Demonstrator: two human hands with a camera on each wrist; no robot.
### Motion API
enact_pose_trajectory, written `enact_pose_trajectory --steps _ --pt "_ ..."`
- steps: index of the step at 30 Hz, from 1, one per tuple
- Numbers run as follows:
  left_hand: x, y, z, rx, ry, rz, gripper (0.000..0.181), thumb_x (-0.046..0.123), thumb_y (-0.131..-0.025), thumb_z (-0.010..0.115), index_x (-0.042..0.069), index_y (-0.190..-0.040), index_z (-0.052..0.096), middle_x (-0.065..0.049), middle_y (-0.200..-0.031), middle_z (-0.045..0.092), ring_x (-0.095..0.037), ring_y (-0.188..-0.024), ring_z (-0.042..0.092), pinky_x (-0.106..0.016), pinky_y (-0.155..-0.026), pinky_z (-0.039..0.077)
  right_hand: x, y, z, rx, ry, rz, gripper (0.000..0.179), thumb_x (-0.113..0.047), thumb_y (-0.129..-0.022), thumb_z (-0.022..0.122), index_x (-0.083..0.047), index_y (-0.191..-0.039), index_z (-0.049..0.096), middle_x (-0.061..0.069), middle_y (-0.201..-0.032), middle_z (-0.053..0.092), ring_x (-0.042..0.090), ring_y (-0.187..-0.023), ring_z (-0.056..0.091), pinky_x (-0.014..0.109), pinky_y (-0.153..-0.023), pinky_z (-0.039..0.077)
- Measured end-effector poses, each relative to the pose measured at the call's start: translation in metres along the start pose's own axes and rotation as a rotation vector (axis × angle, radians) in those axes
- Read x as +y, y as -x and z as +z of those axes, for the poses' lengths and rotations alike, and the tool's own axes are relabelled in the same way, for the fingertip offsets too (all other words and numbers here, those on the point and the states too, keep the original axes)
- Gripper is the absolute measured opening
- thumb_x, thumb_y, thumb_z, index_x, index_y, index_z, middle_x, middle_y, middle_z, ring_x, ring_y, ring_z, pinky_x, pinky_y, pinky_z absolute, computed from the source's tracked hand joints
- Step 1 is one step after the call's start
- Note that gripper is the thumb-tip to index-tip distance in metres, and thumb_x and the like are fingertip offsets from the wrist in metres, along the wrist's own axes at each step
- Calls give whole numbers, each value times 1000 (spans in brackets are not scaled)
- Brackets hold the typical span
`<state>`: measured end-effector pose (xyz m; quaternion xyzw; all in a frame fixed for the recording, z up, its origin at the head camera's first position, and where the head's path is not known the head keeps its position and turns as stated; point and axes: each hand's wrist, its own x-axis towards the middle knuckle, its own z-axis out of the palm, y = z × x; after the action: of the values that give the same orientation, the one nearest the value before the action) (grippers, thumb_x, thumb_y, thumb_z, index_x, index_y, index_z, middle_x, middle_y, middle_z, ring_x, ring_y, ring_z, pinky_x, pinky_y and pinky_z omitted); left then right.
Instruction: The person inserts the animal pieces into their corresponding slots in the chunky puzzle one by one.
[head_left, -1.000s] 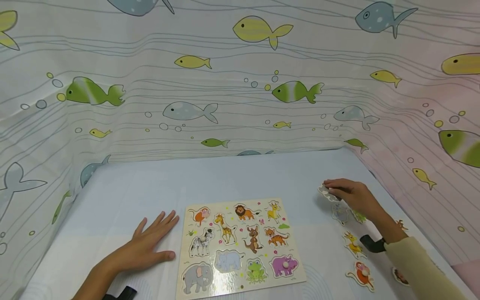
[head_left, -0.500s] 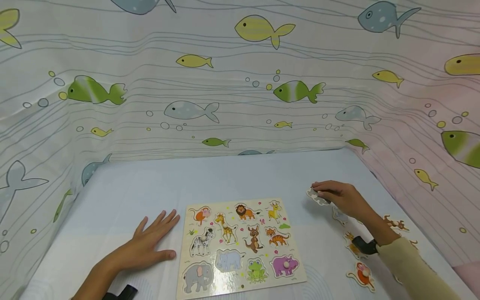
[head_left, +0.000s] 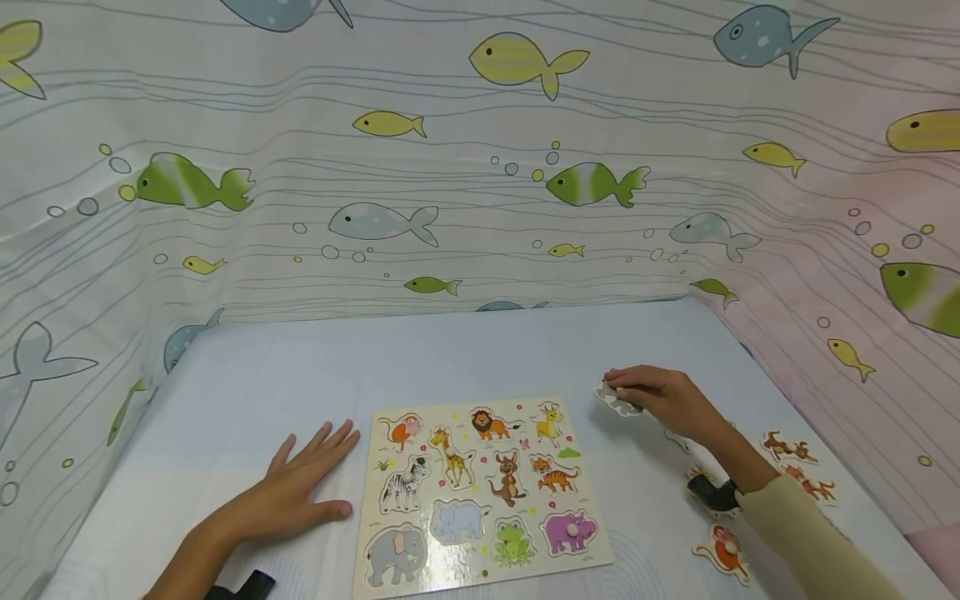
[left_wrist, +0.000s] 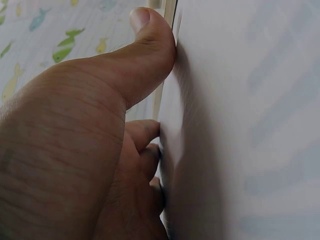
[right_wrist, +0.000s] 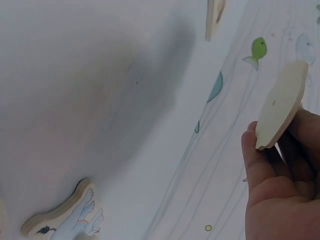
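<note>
My right hand (head_left: 671,402) pinches a grey animal puzzle piece (head_left: 617,400) above the table, behind and right of the puzzle board's far right corner. In the right wrist view the piece (right_wrist: 282,102) shows its plain wooden back, tilted between thumb and fingers; its printed face is turned away. My left hand (head_left: 296,483) rests palm down with fingers spread, just left of the wooden animal puzzle board (head_left: 457,567). In the left wrist view, the thumb and fingers of that hand (left_wrist: 120,95) lie against the tabletop beside the board's edge. A purple hippo piece (head_left: 570,532) with a knob sits on the board.
Loose pieces lie at the right: a monkey (head_left: 726,552), a tiger (head_left: 808,485) and a brown animal (head_left: 789,447). Others are partly hidden by my right arm, including a light blue animal piece (right_wrist: 75,220). A fish-patterned curtain (head_left: 465,167) surrounds the table.
My right hand has moved left with the grey piece, away from the loose pieces and towards the board. More of the tiger and brown animal pieces now shows. The left hand stays put.
</note>
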<state>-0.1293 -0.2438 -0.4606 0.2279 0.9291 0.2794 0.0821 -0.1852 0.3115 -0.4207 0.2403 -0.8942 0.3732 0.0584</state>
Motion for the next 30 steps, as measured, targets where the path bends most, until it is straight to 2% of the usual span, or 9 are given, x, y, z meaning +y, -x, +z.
enact_pose_trajectory --steps 4,10,19,30 --pt "0 0 1 -1 7 1 93 59 -82 71 15 -156 35 -15 -165 26 -49 -151 14 -64 -120 -13 -3 -3 5 -15 -2 19 24 -6 -94 67 -13 -116 74 10 -126 71 30 -119 66 7 -91 48" --pt "-2 0 1 2 0 9 93 59 -82 71 16 -156 35 -14 -165 26 -49 -151 14 -63 -120 -13 -6 -5 11 -22 -22 17 24 -7 -94 67 -13 -116 74 10 -126 71 29 -120 65 7 -92 49" --pt "0 1 1 1 2 1 92 58 -82 71 16 -156 35 -15 -165 26 -48 -152 14 -63 -120 -13 -12 -14 21 -47 -41 -31 23 -9 -93 68 -15 -115 75 7 -125 72 27 -121 65 9 -94 49" --pt "0 0 0 -1 5 3 92 58 -83 70 16 -157 35 -14 -165 25 -47 -152 13 -64 -120 -11 -30 -25 31 -89 -78 -57 23 -11 -94 68 -16 -116 75 5 -126 71 26 -124 64 11 -96 50"
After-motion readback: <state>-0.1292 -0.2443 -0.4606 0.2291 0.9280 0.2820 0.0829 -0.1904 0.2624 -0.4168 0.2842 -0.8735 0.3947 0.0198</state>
